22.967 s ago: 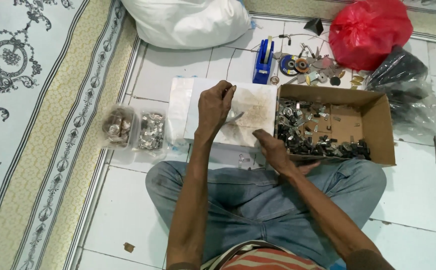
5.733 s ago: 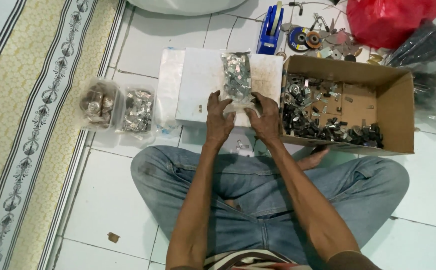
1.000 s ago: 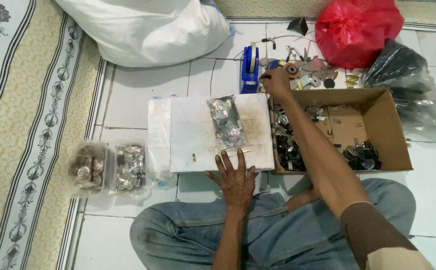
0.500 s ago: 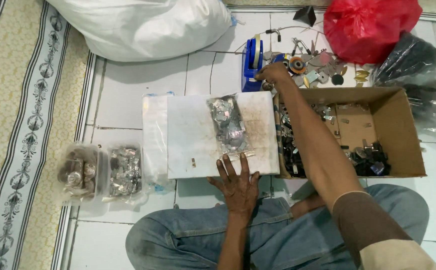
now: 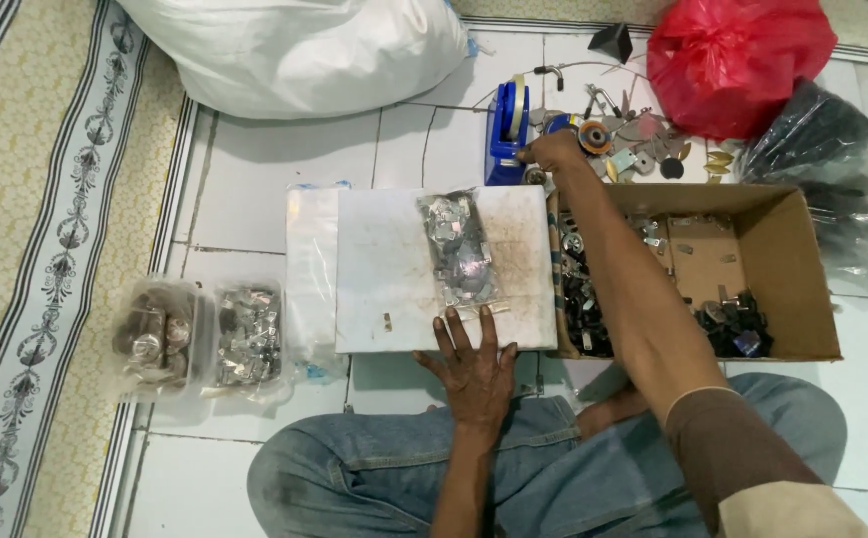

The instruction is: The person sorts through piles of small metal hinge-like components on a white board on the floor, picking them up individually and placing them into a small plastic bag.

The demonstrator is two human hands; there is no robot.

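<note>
Spread flat, the left hand's point(image 5: 476, 369) grip holds nothing: its fingers are splayed, and the fingertips rest on the near edge of the white board point(image 5: 394, 269). That board lies on the tiled floor point(image 5: 254, 189) in front of the seated person's denim-clad legs point(image 5: 374, 478).

Left of the board, two clear bags point(image 5: 200, 337) of small parts lie side by side on the floor, just beside the patterned mat point(image 5: 35, 199). One large white sack point(image 5: 304, 50) sits at the far left.

One clear packet of metal pieces point(image 5: 459, 249) lies lengthwise on the board, just beyond the left hand's fingertips.

Reaching past the board's far right corner, the right hand point(image 5: 553, 151) has its fingers curled at the base of the one blue tape dispenser point(image 5: 505, 130); whether the grip pinches anything cannot be told. Loose metal oddments point(image 5: 643, 139) are scattered just right of that hand.

One open cardboard box point(image 5: 802, 279) holding dark metal hardware touches the board's right edge, under the right forearm. Beyond it stand one red bag point(image 5: 743, 60) and one black bag point(image 5: 817, 134).
</note>
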